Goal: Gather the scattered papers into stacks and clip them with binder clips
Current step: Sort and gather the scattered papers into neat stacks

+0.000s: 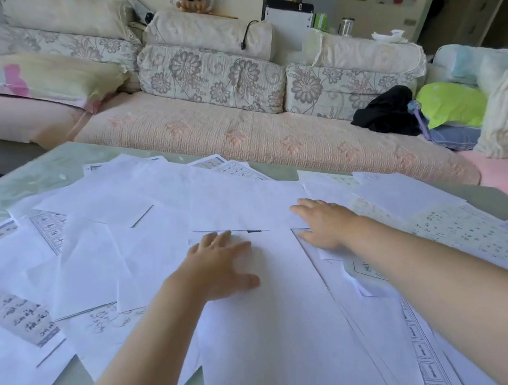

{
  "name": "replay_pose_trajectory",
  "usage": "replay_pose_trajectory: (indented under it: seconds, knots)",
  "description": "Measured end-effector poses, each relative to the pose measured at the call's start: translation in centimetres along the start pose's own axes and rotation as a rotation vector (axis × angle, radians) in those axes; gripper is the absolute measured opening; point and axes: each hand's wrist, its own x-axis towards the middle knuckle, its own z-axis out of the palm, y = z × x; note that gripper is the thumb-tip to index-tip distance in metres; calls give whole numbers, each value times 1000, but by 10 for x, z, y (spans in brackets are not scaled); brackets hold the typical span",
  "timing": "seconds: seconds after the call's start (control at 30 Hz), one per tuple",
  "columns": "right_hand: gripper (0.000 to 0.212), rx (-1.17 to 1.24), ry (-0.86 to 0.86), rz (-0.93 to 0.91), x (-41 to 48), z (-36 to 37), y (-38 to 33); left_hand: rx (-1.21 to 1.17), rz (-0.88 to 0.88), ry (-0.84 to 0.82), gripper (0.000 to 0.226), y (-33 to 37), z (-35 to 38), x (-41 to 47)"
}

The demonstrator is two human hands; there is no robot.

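Observation:
Many white sheets of paper (139, 238) lie scattered and overlapping across the pale green table (25, 177). Some show printed grids or handwriting, others are blank. My left hand (221, 265) rests flat with spread fingers on a large blank sheet (280, 339) in the middle. My right hand (324, 220) lies flat beside it, fingers straight, touching the edge of another blank sheet (240, 198) further back. Neither hand holds anything. No binder clips are in view.
A sofa (237, 141) with a pink cover and floral cushions runs along the table's far edge. Clothes and a green pillow (453, 105) are piled at its right end. A printed sheet with characters (7, 311) lies at the table's left.

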Motion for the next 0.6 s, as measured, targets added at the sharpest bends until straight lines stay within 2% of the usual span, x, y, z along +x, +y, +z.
replay_pose_trajectory:
  seconds: [0.03,0.1,0.2,0.3,0.4,0.47,0.53,0.6]
  knots:
    - [64,33,-48,-2,5,2,3,8,4,-45,71,0,3,0]
    - [60,93,-84,-20,12,8,9,13,12,-20,73,-1,3,2]
    - [53,-63,4,-88,16,13,11,42,25,30,77,-3,1,5]
    - [61,-184,90,-114,17,20,7,60,1,37,81,-2,1,8]
    - [62,-34,142,-57,17,23,8,136,-85,23,91,0,-2,10]
    - [61,153,99,-18,15,25,12,204,-140,13,93,1,-4,10]
    - [67,261,-3,9,8,27,13,188,-127,37,87,3,-3,11]
    - [65,233,25,18,6,32,15,112,-78,72,77,5,1,10]
